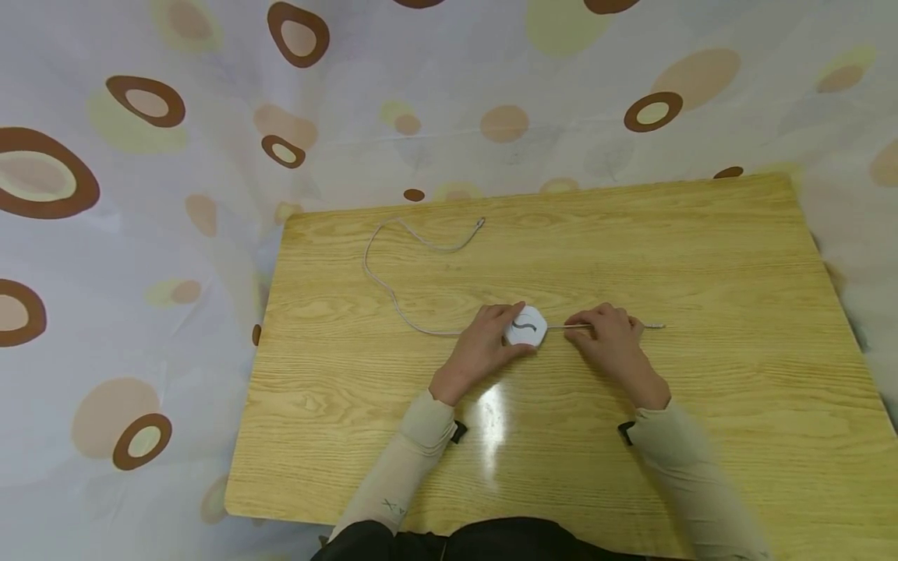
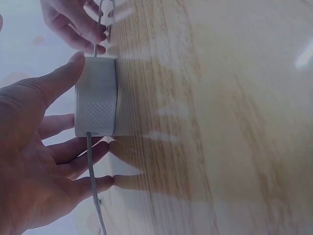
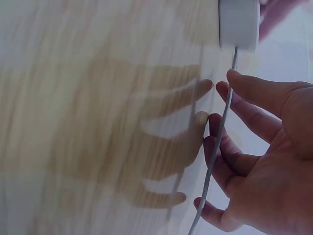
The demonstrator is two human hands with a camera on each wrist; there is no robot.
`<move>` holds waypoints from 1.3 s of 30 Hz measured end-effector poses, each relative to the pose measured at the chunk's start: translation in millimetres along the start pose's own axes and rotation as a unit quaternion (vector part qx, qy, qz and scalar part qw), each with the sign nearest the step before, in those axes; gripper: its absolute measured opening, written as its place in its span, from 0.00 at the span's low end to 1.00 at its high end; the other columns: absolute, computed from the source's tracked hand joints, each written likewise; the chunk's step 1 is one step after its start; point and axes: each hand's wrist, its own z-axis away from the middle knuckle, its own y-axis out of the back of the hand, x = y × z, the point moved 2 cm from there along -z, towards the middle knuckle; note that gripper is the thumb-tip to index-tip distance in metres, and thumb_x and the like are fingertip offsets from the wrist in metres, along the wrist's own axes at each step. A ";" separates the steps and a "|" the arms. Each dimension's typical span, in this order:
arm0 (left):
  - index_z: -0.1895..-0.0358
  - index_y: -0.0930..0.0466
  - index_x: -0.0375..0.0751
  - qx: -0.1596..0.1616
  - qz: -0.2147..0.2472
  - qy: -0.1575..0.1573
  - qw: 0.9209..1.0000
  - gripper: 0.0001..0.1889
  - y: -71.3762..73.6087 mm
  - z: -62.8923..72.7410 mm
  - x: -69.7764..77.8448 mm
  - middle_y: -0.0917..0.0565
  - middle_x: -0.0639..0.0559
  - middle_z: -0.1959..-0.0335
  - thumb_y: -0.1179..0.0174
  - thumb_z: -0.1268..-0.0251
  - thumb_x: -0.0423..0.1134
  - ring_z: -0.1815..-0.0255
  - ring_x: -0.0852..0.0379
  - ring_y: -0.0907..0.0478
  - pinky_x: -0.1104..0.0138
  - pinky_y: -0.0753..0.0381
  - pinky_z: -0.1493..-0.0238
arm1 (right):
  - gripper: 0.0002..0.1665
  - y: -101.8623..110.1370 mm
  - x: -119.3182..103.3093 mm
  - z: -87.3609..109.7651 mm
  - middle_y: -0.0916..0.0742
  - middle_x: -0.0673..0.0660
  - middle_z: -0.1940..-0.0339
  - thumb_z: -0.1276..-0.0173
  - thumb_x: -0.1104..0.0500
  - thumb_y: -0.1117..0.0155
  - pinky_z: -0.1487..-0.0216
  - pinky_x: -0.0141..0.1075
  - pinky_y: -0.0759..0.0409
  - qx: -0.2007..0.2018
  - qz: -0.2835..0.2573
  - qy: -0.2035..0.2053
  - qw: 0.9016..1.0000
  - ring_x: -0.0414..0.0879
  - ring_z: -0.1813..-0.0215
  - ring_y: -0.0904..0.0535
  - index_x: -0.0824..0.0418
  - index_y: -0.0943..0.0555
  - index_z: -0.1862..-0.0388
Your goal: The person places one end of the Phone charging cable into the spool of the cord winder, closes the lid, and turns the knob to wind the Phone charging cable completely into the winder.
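Note:
My left hand [image 1: 479, 343] grips a white six-sided cable winder [image 1: 531, 333] with a dark wavy mark on top, thumb on one side and fingers on the other. In the left wrist view the winder [image 2: 95, 100] stands low over the tabletop, its edge wall textured. A thin light-grey cable [image 1: 442, 333] leaves it on both sides. Just right of the winder, my right hand [image 1: 609, 343] pinches the cable [image 3: 231, 93] between thumb and forefinger, the other fingers bent beside it. A short end with a plug [image 1: 655, 326] sticks out beyond this hand.
The wood-grain table [image 1: 737, 312] meets a patterned cloth [image 1: 449, 93] at its back edge. To the left, the longer stretch of cable loops toward the back and ends in another plug [image 1: 480, 223]. Light glares off the table between the forearms.

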 end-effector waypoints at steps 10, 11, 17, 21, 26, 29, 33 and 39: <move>0.18 0.36 0.46 -0.005 -0.004 -0.009 1.000 0.43 -4.2 -3.5 1.3 0.23 0.46 0.25 0.32 0.30 0.59 0.23 0.50 0.29 0.58 0.20 0.29 | 0.15 -14.6 -19.2 -6.7 0.17 0.66 0.46 0.20 0.54 0.36 0.34 0.72 0.43 -0.005 0.012 0.012 1.000 0.65 0.43 0.28 0.61 0.12 0.44; 0.18 0.36 0.46 -0.005 -0.004 -0.010 1.000 0.43 -4.5 -3.8 1.3 0.23 0.46 0.25 0.32 0.30 0.60 0.23 0.50 0.29 0.58 0.20 0.29 | 0.15 -14.6 -19.7 -7.0 0.17 0.66 0.46 0.20 0.54 0.36 0.34 0.72 0.42 -0.004 0.013 0.011 1.000 0.65 0.43 0.28 0.61 0.12 0.44; 0.18 0.36 0.47 -0.001 -0.002 -0.015 1.000 0.43 -5.9 -4.4 1.8 0.23 0.46 0.25 0.32 0.30 0.60 0.23 0.50 0.29 0.58 0.21 0.29 | 0.14 -12.7 -20.9 -6.4 0.17 0.66 0.48 0.19 0.55 0.37 0.36 0.70 0.41 0.005 0.015 0.003 1.000 0.65 0.45 0.27 0.62 0.12 0.48; 0.17 0.36 0.47 -0.001 -0.003 -0.014 1.000 0.43 -6.2 -4.1 2.3 0.23 0.47 0.25 0.32 0.30 0.60 0.23 0.50 0.29 0.58 0.21 0.28 | 0.13 -10.6 -18.2 -4.7 0.16 0.66 0.48 0.20 0.55 0.36 0.39 0.67 0.40 0.008 0.015 -0.001 1.000 0.65 0.45 0.27 0.61 0.11 0.50; 0.17 0.36 0.47 0.000 0.006 -0.011 1.000 0.43 -4.4 -2.6 3.5 0.23 0.47 0.25 0.32 0.30 0.60 0.23 0.49 0.29 0.58 0.21 0.29 | 0.11 -5.1 -11.6 -1.9 0.16 0.67 0.48 0.20 0.55 0.36 0.38 0.70 0.41 0.018 0.016 -0.007 1.000 0.67 0.44 0.27 0.61 0.11 0.52; 0.18 0.36 0.47 0.003 0.010 -0.010 1.000 0.43 -2.9 -1.3 3.6 0.23 0.46 0.25 0.32 0.30 0.59 0.23 0.49 0.29 0.57 0.21 0.29 | 0.11 -1.0 -7.8 -0.2 0.16 0.67 0.49 0.20 0.57 0.36 0.36 0.71 0.43 0.028 0.009 -0.010 1.000 0.67 0.45 0.27 0.62 0.11 0.52; 0.18 0.36 0.47 0.004 0.014 -0.004 1.000 0.43 -1.5 0.4 1.3 0.23 0.46 0.25 0.32 0.30 0.58 0.23 0.49 0.29 0.57 0.21 0.29 | 0.11 2.8 -4.6 0.7 0.16 0.68 0.49 0.20 0.57 0.36 0.35 0.72 0.45 0.031 -0.002 -0.009 0.999 0.68 0.45 0.27 0.62 0.11 0.52; 0.18 0.36 0.46 0.005 0.020 -0.007 1.000 0.42 -2.6 0.1 -1.8 0.23 0.46 0.25 0.32 0.29 0.58 0.25 0.49 0.28 0.57 0.20 0.31 | 0.12 6.9 2.1 1.2 0.17 0.69 0.48 0.19 0.57 0.37 0.35 0.74 0.45 0.024 0.003 -0.025 0.999 0.70 0.42 0.28 0.62 0.12 0.51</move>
